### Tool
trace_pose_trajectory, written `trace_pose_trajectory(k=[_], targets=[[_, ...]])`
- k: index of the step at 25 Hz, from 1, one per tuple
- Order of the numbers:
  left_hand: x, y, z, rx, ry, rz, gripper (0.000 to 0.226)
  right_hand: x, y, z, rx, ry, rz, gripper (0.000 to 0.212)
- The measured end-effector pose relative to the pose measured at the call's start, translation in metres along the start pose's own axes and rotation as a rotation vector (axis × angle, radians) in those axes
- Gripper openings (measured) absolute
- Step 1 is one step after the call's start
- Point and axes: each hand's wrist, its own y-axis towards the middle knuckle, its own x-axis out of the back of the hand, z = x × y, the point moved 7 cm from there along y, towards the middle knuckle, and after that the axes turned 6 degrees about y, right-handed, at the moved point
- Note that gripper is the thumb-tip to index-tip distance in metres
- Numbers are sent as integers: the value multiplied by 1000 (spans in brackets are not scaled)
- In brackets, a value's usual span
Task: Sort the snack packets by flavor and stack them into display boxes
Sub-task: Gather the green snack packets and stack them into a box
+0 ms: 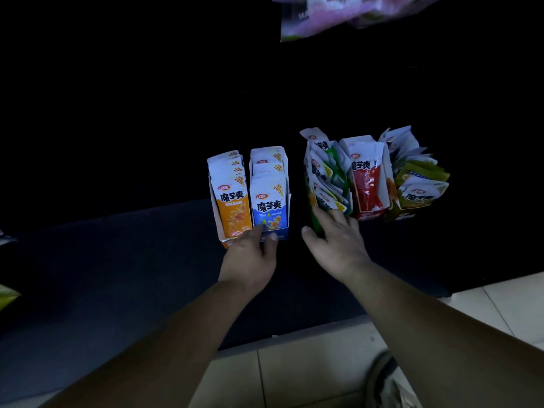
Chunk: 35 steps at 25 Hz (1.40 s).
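Five display boxes of snack packets stand in a row on a dark table. The orange box [229,201] and the blue box [269,198] stand side by side on the left. My left hand [250,257] touches their lower front, with its thumb on the blue box's front wall. To the right stand the green box [326,178], the red box [368,178] and the olive-yellow box [415,184]; their packets lean unevenly. My right hand [335,242] has straight fingers against the green box's front, thumb spread out to the left.
The dark table [117,260] runs to a front edge over a light tiled floor [294,375]. A pink-purple bag [338,16] hangs blurred at the top. Packet edges [6,295] show at the far left. A shoe [388,378] is at the lower right.
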Motion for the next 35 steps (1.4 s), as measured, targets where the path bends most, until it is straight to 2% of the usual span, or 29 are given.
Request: trace_pose_trajectory(k=[3,5,8,12,15,18,20,22,23,25,27,31,35], targets=[[3,-13,-9,-23,-68,-4,50,7,-18,0,-4,39,0,58],[3,-22,-16,-16,-101,-1,47,4,-40,0,-6,78,0,46],[0,-42,-23,-1,-113,87,39,-10,-81,-6,-43,173,-12,29],[-4,-82,-27,-6,-97,209,42,-32,-128,-4,-143,317,86,30],[-12,-105,-17,13,-117,297,51,-48,-154,10,-117,401,168,25],[-20,-112,-3,57,-220,269,58,-40,-168,9,-24,404,19,20],[-20,-116,-6,81,-295,207,41,-20,-170,-5,-45,342,-174,12],[-18,-117,-5,79,-331,88,28,-6,-168,-17,-80,384,-311,2],[-17,-116,-6,78,-334,67,33,-4,-162,-20,-98,460,-303,9],[-22,-115,-10,85,-356,125,52,-14,-145,-19,-150,686,-161,34],[-29,-114,-14,78,-420,210,56,-31,-135,-18,-235,834,-33,48],[-41,-116,-11,88,-482,238,57,-42,-137,-19,-330,920,-39,39],[-33,-138,-15,112,-508,271,66,-42,-159,7,-384,986,73,27]])
